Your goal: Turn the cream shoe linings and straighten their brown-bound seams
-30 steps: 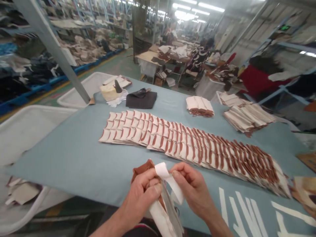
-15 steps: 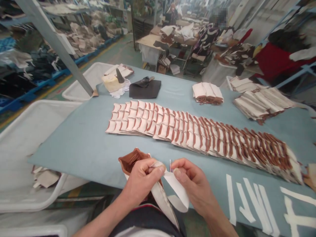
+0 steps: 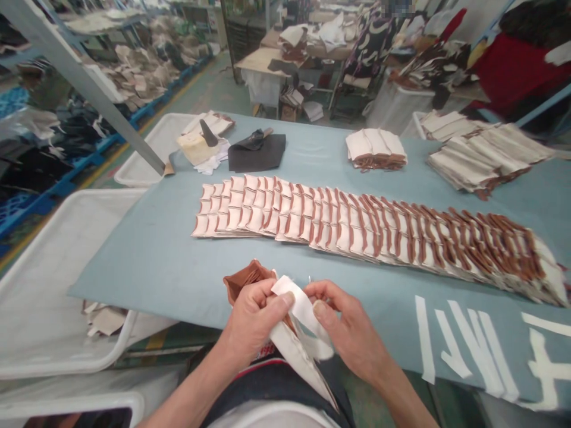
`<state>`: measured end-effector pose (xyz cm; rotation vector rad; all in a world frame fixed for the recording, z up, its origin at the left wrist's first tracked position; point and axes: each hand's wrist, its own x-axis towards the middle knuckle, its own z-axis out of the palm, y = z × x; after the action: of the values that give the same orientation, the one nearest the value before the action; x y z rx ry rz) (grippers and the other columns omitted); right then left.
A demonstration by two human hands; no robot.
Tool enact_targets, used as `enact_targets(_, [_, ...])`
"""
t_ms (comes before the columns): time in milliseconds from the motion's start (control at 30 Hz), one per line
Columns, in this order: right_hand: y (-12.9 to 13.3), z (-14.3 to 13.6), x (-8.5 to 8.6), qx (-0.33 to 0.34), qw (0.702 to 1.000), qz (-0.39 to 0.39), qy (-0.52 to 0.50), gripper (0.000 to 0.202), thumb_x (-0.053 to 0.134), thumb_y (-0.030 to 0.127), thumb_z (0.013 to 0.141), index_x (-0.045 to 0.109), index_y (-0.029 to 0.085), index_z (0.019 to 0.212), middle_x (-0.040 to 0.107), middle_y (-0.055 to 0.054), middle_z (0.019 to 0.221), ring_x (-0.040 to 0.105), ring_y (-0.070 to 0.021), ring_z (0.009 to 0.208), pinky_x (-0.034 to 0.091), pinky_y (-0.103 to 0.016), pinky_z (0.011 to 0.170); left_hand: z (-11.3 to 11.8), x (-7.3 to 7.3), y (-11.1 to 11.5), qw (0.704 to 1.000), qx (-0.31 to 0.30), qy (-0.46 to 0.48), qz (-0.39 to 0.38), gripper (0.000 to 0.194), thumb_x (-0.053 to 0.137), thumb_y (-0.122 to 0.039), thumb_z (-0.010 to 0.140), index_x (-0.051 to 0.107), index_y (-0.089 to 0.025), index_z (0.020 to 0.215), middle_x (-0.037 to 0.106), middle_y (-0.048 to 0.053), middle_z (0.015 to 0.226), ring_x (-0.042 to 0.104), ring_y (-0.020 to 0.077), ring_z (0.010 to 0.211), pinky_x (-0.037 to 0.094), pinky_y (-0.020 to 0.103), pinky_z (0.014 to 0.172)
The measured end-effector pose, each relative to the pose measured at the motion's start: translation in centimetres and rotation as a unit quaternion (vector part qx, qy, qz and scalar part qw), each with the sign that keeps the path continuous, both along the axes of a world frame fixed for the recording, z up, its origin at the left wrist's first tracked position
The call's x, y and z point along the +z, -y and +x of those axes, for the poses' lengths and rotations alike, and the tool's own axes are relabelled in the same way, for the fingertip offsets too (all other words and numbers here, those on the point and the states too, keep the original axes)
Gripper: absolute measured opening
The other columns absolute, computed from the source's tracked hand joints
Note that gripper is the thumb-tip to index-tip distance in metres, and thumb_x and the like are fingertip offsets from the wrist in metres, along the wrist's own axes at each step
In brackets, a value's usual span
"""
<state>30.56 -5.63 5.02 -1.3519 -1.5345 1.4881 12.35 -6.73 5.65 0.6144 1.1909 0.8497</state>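
My left hand (image 3: 254, 318) is closed, its thumb pressing a white strip (image 3: 307, 310) against a cream piece with a brown lining (image 3: 244, 282). The piece opens like a pouch at its far end, and its pale side hangs toward my lap. My right hand (image 3: 350, 327) is closed with thumb and fingers pinched by the strip's right side. A thin metal tip (image 3: 310, 279) pokes up from those fingers; the rest of that small tool is hidden. The strip's loose end curls down between my hands.
A long overlapping row of cream-and-brown pieces (image 3: 330, 217) spans the blue-green table (image 3: 147, 249). White strips (image 3: 426, 342) lie at right. Stacked pieces (image 3: 377, 148) and black material (image 3: 261, 153) sit at the back. White bins (image 3: 66, 205) stand left; a person (image 3: 375, 38) is beyond.
The white strip's upper end now lies flat over the piece under my left thumb, where it was bunched in the fingers before. The whole view has shifted slightly.
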Motion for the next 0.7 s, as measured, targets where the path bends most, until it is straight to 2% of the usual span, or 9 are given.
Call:
enact_targets(67, [-0.3,-0.2,0.5,-0.009,0.995,0.095,0.021,0.024,0.06,0.04,0.091,0.068,0.018,0.095,0.071,-0.007,0.097,0.064,-0.0225,0.094,0.047,-0.033,0.085,0.2,0.2,0.1,0.999,-0.02,-0.028,0.013,0.055,0.08,-0.064,0.069,0.06,-0.014,0.076,0.062,0.002,0.054,0.053,0.012,0.043,0.044,0.021,0.043])
enact_targets(133, [-0.5,-0.6,1.0,-0.017,0.991,0.131,0.011,0.018,0.06,0.035,0.09,0.068,0.019,0.093,0.071,-0.006,0.1,0.064,-0.0224,0.098,0.047,-0.033,0.09,0.4,0.4,0.3,0.997,-0.038,-0.054,0.03,0.051,0.077,-0.062,0.072,0.06,-0.014,0.075,0.057,-0.001,0.051,0.049,0.0103,0.042,0.041,0.02,0.043])
enact_targets(233, [-0.3,-1.4,1.4,-0.024,0.993,0.112,0.005,0.016,0.06,0.032,0.092,0.067,0.019,0.088,0.072,-0.003,0.088,0.066,-0.0189,0.086,0.048,-0.03,0.084,0.7,0.6,0.7,0.992,-0.06,-0.097,0.057,0.046,0.073,-0.058,0.077,0.057,-0.015,0.074,0.052,-0.003,0.051,0.045,0.0088,0.043,0.037,0.019,0.044])
enact_targets(367, [0.6,-2.1,1.3,-0.053,0.995,0.089,-0.014,0.019,0.058,0.034,0.092,0.066,0.019,0.083,0.071,-0.001,0.08,0.065,-0.0171,0.078,0.049,-0.028,0.077,0.6,1.1,1.4,0.983,-0.073,-0.14,0.093,0.04,0.067,-0.052,0.082,0.053,-0.016,0.07,0.053,-0.002,0.053,0.045,0.0094,0.046,0.034,0.019,0.045])
enact_targets(533, [1.3,-2.8,0.9,-0.057,0.996,0.059,-0.041,0.024,0.055,0.037,0.097,0.065,0.019,0.084,0.073,-0.003,0.08,0.067,-0.0181,0.075,0.053,-0.029,0.071,0.2,1.3,1.9,0.987,-0.06,-0.114,0.098,0.041,0.066,-0.053,0.084,0.055,-0.016,0.071,0.057,0.0,0.056,0.05,0.0116,0.048,0.037,0.02,0.045])
enact_targets(600, [1.5,-3.0,0.8,-0.1,0.986,0.131,-0.002,0.016,0.057,0.032,0.097,0.066,0.019,0.094,0.075,-0.005,0.088,0.07,-0.0193,0.081,0.055,-0.03,0.074,-0.1,1.1,2.0,0.988,-0.038,-0.112,0.096,0.042,0.068,-0.054,0.084,0.057,-0.016,0.07,0.057,0.0,0.055,0.05,0.0117,0.047,0.037,0.021,0.045])
enact_targets(633, [1.7,-3.0,0.9,-0.129,0.971,0.199,0.028,0.011,0.058,0.027,0.096,0.066,0.019,0.099,0.075,-0.006,0.093,0.07,-0.0198,0.086,0.055,-0.031,0.078,-0.2,1.0,2.0,0.988,-0.023,-0.116,0.097,0.041,0.068,-0.053,0.084,0.058,-0.016,0.069,0.057,-0.001,0.054,0.05,0.0117,0.046,0.037,0.021,0.044])
enact_targets(700, [1.9,-3.1,1.1,-0.155,0.921,0.346,0.09,0.011,0.059,0.017,0.095,0.064,0.021,0.104,0.074,-0.006,0.099,0.069,-0.0195,0.093,0.054,-0.032,0.084,-0.3,0.7,2.0,0.986,-0.001,-0.131,0.106,0.04,0.068,-0.051,0.084,0.06,-0.015,0.069,0.056,-0.001,0.054,0.049,0.0117,0.046,0.037,0.021,0.045])
